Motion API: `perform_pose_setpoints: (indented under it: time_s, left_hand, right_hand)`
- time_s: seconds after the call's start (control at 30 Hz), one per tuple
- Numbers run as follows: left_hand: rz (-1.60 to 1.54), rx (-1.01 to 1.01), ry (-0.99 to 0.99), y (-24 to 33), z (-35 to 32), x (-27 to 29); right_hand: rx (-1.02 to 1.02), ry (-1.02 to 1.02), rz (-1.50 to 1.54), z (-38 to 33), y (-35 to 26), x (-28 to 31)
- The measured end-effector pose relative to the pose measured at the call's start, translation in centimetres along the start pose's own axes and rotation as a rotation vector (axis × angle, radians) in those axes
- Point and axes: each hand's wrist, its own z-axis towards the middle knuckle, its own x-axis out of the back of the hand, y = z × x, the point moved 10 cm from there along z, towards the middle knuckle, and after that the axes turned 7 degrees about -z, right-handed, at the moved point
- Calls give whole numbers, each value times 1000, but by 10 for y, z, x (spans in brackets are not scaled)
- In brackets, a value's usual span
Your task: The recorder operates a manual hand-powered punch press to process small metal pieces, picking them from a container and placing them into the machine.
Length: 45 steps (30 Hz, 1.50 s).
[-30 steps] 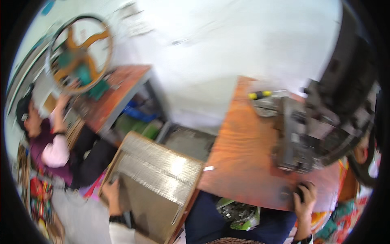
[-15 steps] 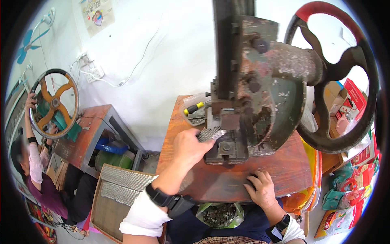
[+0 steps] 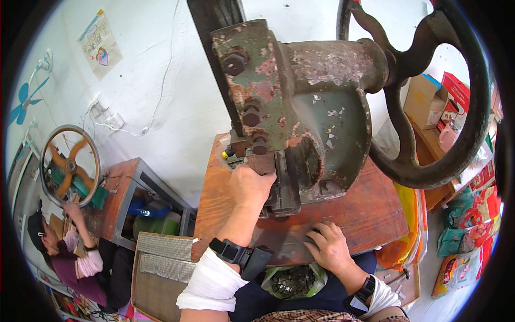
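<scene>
My left hand (image 3: 250, 185) is reaching in under the front of this old green press (image 3: 300, 112), all rust and flaking paint, sitting on the orange bench (image 3: 375, 214); can't tell if it's gripping anything. My right hand (image 3: 328, 248) rests open, palm-down, just below the press.

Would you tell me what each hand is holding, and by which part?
Neither visibly holds anything: the left hand reaches under the old green iron press, fingers hidden; the right hand rests flat on the orange-brown wooden table.
</scene>
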Motion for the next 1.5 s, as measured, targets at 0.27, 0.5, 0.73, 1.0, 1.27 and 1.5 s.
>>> perform_pose_setpoints:
  time_s: [0.27, 0.5, 0.73, 1.0, 1.27, 1.5]
  left_hand:
    - [-496, -15, -164, -1, -8, 1]
    - [-446, -160, -286, -17, -18, -3]
    - [-513, -246, -273, -10, -13, -1]
    - [-451, -251, -319, -15, -11, -2]
    - [-891, -103, -301, -59, 9, -7]
    - [-167, -511, -81, -26, -3, -2]
  right_hand:
    - [-11, -4, 7, -2, 4, 1]
    - [1, 5, -4, 0, 0, 2]
    - [10, 26, -13, -2, -1, 1]
    - [-2, 69, 65, 5, 1, 9]
    - [-42, 260, 268, 114, 2, 13]
    - [-199, 130, 234, 139, 10, -10]
